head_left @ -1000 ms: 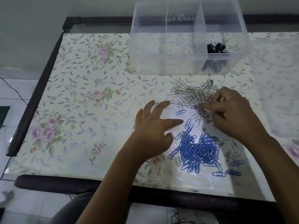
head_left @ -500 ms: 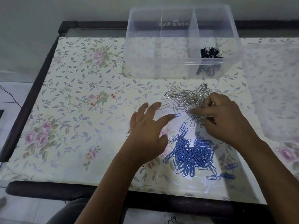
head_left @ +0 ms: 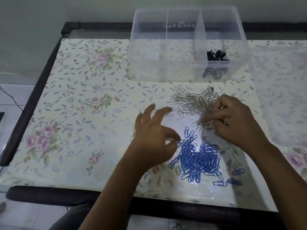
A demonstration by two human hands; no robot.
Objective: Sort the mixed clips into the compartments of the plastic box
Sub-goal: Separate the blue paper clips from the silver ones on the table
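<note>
A clear plastic box [head_left: 154, 68] with three compartments stands at the back of the table. Black binder clips [head_left: 217, 54] lie in its right compartment; the other two look empty. A heap of silver paper clips [head_left: 192, 102] lies in front of the box, and a heap of blue paper clips [head_left: 197, 159] lies nearer me. My left hand [head_left: 152, 140] brings thumb and index finger together at the blue heap's left edge, its other fingers spread. My right hand [head_left: 237, 125] sits on the silver heap's right side, index finger pointing into it and other fingers curled round silver clips.
The table [head_left: 74, 113] has a floral cover under glass and a dark frame. A few stray blue clips [head_left: 234, 182] lie at the front right, and single silver clips [head_left: 132, 137] lie beside my left hand. A wall stands behind the box.
My left index finger has curled down from a flat spread to meet the thumb at the blue heap. My right hand stays in the silver heap, its fingers shifting slightly.
</note>
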